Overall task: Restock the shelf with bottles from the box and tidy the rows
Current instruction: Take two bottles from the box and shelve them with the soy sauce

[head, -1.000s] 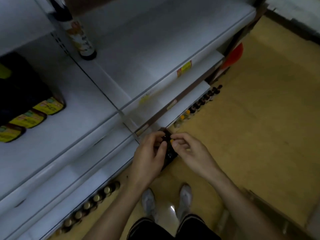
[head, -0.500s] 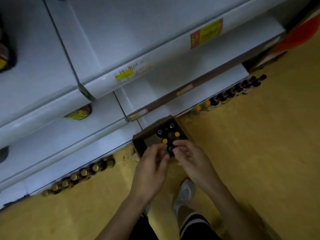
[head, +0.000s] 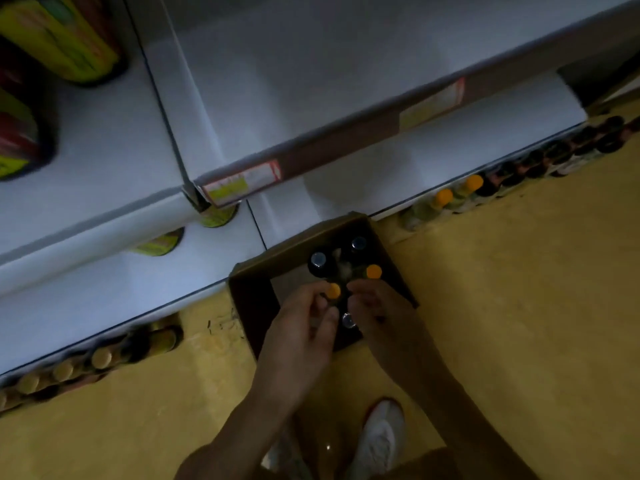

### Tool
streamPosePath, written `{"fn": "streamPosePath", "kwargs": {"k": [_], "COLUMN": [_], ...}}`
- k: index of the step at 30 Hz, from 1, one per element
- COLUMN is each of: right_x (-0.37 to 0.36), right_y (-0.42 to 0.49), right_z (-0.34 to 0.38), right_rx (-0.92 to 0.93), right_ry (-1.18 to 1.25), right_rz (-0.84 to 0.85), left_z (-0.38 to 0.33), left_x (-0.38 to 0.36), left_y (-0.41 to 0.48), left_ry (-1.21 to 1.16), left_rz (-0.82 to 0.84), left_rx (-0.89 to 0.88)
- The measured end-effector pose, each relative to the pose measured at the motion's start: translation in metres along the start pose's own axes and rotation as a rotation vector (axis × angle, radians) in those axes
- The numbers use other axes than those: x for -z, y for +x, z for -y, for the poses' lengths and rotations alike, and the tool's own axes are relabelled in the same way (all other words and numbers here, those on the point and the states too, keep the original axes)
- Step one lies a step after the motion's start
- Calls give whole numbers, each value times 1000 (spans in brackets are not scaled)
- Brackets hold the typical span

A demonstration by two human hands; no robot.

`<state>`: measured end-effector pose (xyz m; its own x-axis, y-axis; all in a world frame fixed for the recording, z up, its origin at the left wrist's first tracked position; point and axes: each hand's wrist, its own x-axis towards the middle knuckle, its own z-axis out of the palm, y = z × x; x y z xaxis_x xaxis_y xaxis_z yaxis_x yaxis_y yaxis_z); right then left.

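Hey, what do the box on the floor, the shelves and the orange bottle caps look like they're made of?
Box: cardboard, likely; matte brown with thin folded walls. Shelves: probably painted sheet metal; smooth white with a soft sheen and crisp bent front edges. Orange caps: apparently plastic; uniform bright colour, smooth rounded tops. Blur leaves finer texture open.

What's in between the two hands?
Two bottle tops in the box, seen in the head view: an orange cap and a silvery cap.

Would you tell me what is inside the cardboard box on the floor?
Five bottles show: two orange caps, three silvery caps. The left hand and right hand cover the box partly; anything beneath is hidden.
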<state>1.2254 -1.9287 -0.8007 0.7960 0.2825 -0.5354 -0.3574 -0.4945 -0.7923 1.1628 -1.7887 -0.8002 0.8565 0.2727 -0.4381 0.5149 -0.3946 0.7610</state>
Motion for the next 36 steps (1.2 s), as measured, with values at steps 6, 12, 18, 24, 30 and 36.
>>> {"fn": "streamPosePath", "kwargs": {"k": [6,12,18,24,30,36], "right_x": [-23,-14,-2,-2,-5,-11], "right_y": [58,97,135,161,163,174], "right_z": [-56,-84,-89,-84,-85,-91], "right_rx": [67,293,487,524,419,397], "right_ry": [-204,-428,-663,-859,-1029,-935], "right_rz": [-76,-9,-53,-50,10,1], "left_z": [59,87,103,95,98,112], "left_x": [-34,-52,-51,-57,-61,-65], "left_y": [50,82,119,143,148,169], "left_ry": [7,-10,137,322,383,197], "left_rz": [3,20,-51,-74,28,21], "left_rx": [-43,-94,-166,-234,-131,-34]}}
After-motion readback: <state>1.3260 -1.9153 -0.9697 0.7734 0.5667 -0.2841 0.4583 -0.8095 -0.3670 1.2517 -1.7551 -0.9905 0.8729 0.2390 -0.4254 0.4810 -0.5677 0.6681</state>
